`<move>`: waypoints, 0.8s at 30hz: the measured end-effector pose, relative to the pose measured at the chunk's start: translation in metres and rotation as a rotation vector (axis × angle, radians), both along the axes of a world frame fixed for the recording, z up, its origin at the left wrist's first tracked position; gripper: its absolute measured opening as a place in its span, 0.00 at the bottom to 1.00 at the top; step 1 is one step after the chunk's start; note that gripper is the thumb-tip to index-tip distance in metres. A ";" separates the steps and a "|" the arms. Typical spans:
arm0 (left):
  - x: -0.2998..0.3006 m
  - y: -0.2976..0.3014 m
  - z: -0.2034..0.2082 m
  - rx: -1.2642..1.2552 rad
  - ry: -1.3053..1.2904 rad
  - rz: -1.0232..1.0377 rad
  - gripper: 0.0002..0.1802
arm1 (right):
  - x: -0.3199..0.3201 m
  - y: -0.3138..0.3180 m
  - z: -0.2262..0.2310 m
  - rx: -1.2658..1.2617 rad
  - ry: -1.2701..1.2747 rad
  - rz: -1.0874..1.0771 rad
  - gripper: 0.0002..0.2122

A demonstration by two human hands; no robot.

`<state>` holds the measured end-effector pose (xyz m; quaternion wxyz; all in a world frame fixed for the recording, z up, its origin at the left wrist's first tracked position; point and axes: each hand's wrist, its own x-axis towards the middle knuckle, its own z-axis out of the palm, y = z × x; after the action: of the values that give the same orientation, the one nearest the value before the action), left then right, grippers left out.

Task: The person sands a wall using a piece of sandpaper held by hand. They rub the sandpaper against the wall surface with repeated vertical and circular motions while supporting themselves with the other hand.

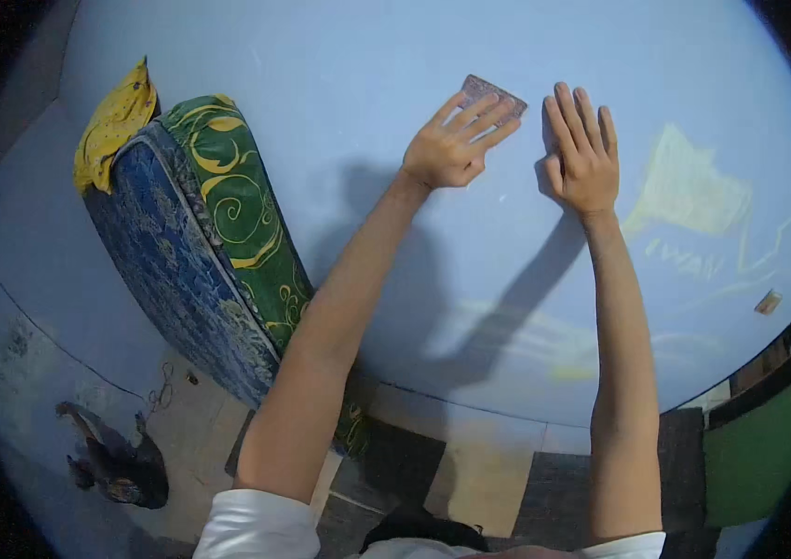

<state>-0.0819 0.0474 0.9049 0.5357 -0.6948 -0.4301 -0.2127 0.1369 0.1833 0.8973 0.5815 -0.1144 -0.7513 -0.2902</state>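
My left hand [456,142] reaches up to a pale blue wall [358,56]. Its fingers lie stretched over a flat, reddish-brown speckled rectangular piece [509,101], pressing it to the wall; what it is made of I cannot tell, and part of it is hidden under the fingers. To its right, my right hand [587,168] rests against the same wall, palm inward, fingers extended and thumb apart, with nothing held.
Left, a blue patterned mattress [167,252] and a green-and-yellow one [237,210] lean upright, topped by a yellow cloth [121,121]. Pale yellow patches [693,182] mark the wall at right, near a small socket [769,302]. Dark cloth [125,466] lies on the floor.
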 end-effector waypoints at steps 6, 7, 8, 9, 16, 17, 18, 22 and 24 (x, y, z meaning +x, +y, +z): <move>-0.003 0.005 0.000 0.366 -0.476 -0.098 0.31 | 0.006 0.001 0.005 0.054 0.023 -0.005 0.32; -0.001 0.010 0.004 0.380 -0.484 -0.071 0.34 | 0.013 0.000 0.010 0.049 0.030 -0.011 0.32; -0.003 0.007 -0.001 0.364 -0.483 -0.038 0.35 | 0.010 -0.002 0.006 0.049 0.045 0.040 0.33; -0.003 0.008 -0.002 0.348 -0.478 -0.006 0.36 | 0.011 -0.004 0.005 0.002 0.023 0.039 0.33; 0.004 0.005 -0.013 0.087 -0.160 0.034 0.37 | 0.010 -0.001 0.004 0.029 0.018 -0.021 0.33; 0.002 0.004 -0.014 0.092 -0.147 0.036 0.36 | 0.007 -0.002 0.001 0.030 0.005 -0.017 0.34; 0.000 0.003 -0.018 0.098 -0.136 0.038 0.35 | 0.003 -0.003 -0.003 0.011 0.020 0.006 0.34; 0.003 0.008 -0.012 0.190 -0.138 0.002 0.29 | 0.007 0.000 -0.004 -0.005 0.067 0.017 0.34; 0.005 0.011 -0.006 0.232 -0.131 -0.016 0.27 | 0.014 -0.002 0.006 0.013 0.055 -0.034 0.33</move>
<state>-0.0769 0.0586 0.8994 0.5815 -0.6162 -0.4312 -0.3100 0.1512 0.1815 0.9033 0.5978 -0.1315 -0.7310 -0.3017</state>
